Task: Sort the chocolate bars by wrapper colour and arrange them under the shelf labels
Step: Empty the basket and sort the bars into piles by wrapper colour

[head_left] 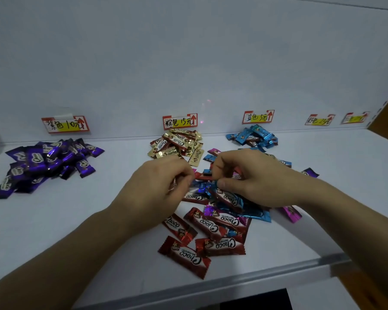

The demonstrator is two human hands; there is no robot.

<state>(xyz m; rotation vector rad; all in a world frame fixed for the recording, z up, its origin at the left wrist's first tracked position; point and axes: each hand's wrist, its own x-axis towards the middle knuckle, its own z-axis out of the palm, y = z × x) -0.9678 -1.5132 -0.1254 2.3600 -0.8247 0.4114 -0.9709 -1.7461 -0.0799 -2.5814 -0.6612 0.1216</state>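
Head view is showing a smooth white shelf board [65, 231] running back to a white rear wall. Small rectangular paper price labels [180, 121] with yellow bands and red arrows are sticking to that wall in a row.

Both hands are working over a loose mixed heap of foil-wrapped chocolate bars [213, 229] at the middle of the board. The bars are flat oblong packs with crimped ends, mostly red, with blue and magenta ones among them.

The left hand [164, 186] is hovering at the heap's ten o'clock edge with its fingers curled tight together. Whether they are pinching a wrapper cannot be told. The right hand [244, 175] is lying at the heap's one o'clock, its thumb and curled fingers pinching a blue foil bar [231, 199] that is resting on the heap.

Sorted piles are lying by the wall:
- A glossy purple pile [47, 162] is sitting at nine o'clock from the hands, under the left label.
- A shiny gold pile [177, 144] is sitting at twelve o'clock, under the middle label.
- A bright blue pile [253, 136] is sitting at one o'clock, under its own label.

A lone purple bar [310, 172] is lying at three o'clock of the right hand.
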